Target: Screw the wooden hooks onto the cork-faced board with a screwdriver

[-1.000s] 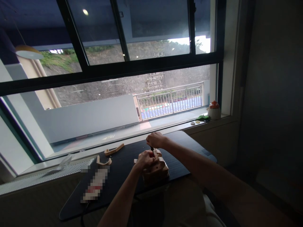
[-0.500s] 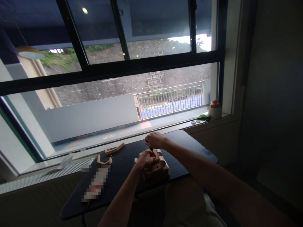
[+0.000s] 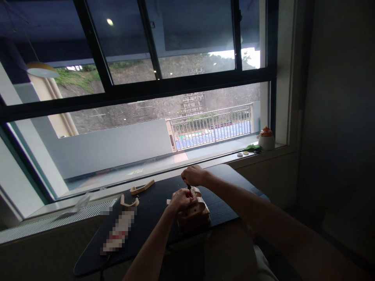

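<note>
A light-brown wooden assembly (image 3: 195, 214) with rounded parts and small holes stands near the front edge of the dark table (image 3: 222, 199). My left hand (image 3: 180, 200) is closed against its far left side, fingers bent around the upper part. What lies under those fingertips is hidden. Above it, my right hand (image 3: 193, 175) is closed in a fist on a dark, upright screwdriver (image 3: 189, 187). The screwdriver's lower end points down beside my left fingertips, and its handle is mostly covered by my palm.
Two curved wooden pieces, one longer (image 3: 142, 187) and one U-shaped (image 3: 129, 202), lie on the table's left with tiny dark bits nearby. A blurred-out long item (image 3: 118, 232) is in front. A white jar (image 3: 266, 141) and tape rolls (image 3: 240, 155) sit on the sill.
The whole view has shifted slightly. Both hands stay at the wooden assembly, and a little more of the screwdriver shows beneath my right fist.
</note>
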Motion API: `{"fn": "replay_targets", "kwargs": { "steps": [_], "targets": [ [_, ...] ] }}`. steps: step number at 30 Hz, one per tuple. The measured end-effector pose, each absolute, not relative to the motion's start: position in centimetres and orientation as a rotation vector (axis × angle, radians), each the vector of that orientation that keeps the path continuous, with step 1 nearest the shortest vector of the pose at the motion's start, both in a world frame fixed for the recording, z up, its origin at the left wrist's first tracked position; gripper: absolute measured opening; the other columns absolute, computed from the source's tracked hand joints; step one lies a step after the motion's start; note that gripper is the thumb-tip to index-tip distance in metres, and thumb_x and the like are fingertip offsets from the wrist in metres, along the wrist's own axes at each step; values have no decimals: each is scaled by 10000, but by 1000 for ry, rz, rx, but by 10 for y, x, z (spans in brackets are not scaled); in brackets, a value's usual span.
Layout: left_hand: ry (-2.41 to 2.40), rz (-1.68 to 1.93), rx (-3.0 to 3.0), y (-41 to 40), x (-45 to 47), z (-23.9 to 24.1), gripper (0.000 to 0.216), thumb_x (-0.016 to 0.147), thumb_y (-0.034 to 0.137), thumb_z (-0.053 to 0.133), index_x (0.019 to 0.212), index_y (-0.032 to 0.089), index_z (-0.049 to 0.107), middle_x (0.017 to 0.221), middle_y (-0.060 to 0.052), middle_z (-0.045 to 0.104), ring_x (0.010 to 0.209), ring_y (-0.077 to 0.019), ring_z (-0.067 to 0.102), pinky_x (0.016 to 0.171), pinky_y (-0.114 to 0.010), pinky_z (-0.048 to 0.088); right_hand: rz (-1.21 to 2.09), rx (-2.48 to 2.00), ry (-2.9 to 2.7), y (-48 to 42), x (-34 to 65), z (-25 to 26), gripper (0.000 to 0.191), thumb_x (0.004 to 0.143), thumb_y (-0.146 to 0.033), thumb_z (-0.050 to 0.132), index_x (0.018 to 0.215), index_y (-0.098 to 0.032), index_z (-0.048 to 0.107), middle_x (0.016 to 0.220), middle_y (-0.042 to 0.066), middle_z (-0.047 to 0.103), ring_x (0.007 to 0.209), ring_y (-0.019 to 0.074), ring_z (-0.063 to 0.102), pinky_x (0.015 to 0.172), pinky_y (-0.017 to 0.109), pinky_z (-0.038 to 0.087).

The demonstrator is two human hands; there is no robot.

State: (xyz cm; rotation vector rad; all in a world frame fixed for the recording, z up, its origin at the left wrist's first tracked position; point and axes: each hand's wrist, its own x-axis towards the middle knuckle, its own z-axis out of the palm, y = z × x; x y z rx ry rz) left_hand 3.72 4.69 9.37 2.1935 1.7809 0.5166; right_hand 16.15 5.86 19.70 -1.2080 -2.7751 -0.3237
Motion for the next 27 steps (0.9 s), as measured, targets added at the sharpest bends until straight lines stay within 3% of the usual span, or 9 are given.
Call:
{"fn": "replay_targets", "kwargs": {
  "steps": [6, 12, 21, 27],
  "targets": [
    [1782, 504, 2199, 46, 38, 95, 207, 738, 285, 543, 825, 207, 714, 802, -30, 717, 816, -200, 635, 680, -232, 422, -333, -1282, -2726, 61, 161, 193, 260, 838, -296, 498, 975, -177, 685, 1020, 123, 687, 938, 228, 634, 719, 287, 468],
    [1781, 533, 2213, 44, 37, 95, 191, 726, 297, 557, 798, 214, 714, 771, -16, 712, 758, -185, 634, 664, -232, 417, -349, -1304, -2762, 56, 159, 204, 256, 800, -321, 553, 972, -186, 686, 1011, 114, 691, 916, 230, 641, 710, 297, 476],
    [1783, 527, 2208, 50, 35, 89, 182, 729, 251, 539, 789, 200, 704, 797, -25, 714, 791, -186, 633, 673, -231, 408, -323, -1258, -2843, 53, 157, 203, 182, 802, -175, 564, 945, -167, 676, 1005, 102, 683, 942, 213, 623, 742, 287, 472],
    [1770, 519, 2223, 52, 32, 87, 194, 727, 271, 556, 853, 207, 689, 862, -20, 712, 821, -189, 630, 675, -228, 405, -314, -1378, -2831, 58, 156, 194, 314, 879, -344, 523, 1129, -156, 547, 1121, 70, 574, 948, 176, 578, 803, 387, 493]
  ]
}}
